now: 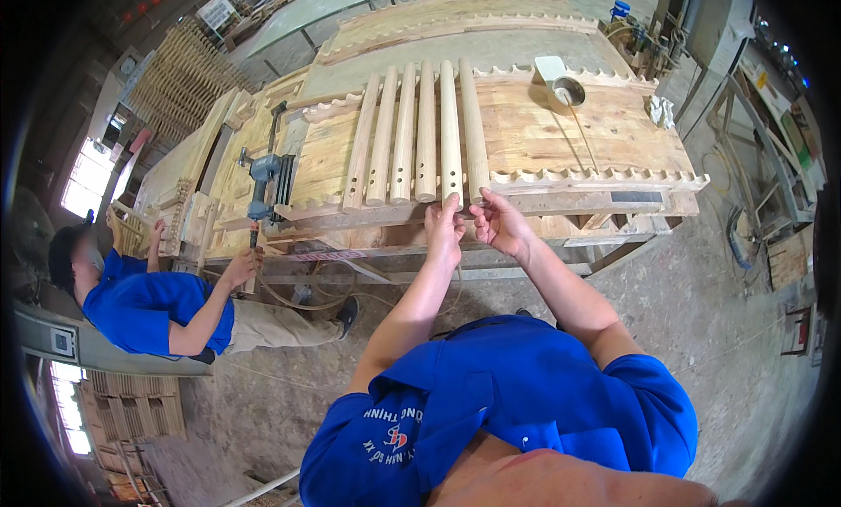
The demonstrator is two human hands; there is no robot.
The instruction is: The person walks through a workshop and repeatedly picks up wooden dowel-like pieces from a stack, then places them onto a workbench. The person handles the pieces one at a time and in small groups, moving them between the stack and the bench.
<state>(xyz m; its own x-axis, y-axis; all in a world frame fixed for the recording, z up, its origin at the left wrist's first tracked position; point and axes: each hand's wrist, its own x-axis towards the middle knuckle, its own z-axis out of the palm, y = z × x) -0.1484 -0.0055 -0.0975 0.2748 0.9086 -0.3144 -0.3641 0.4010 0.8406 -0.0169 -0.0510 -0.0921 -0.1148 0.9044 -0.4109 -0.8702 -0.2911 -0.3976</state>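
Note:
Several round wooden poles (404, 135) lie side by side across notched wooden rails, their near ends toward me. Pairs of dark holes show near the ends of most of them. My left hand (445, 233) is closed at the near end of the second pole from the right (449, 130), its thumb on top beside the holes. My right hand (504, 227) is just right of it, fingers curled, fingertips at the near end of the rightmost pole (474, 130). Whether something small is pinched in the right hand is too small to tell.
Right of the poles, a metal cup (568, 91) with a thin stick stands by a white flat piece (550, 67). Crumpled white paper (660, 112) lies near the bench's right end. At left, a co-worker (158, 301) holds a blue-grey power tool (265, 174). A hose (307, 304) hangs below the bench.

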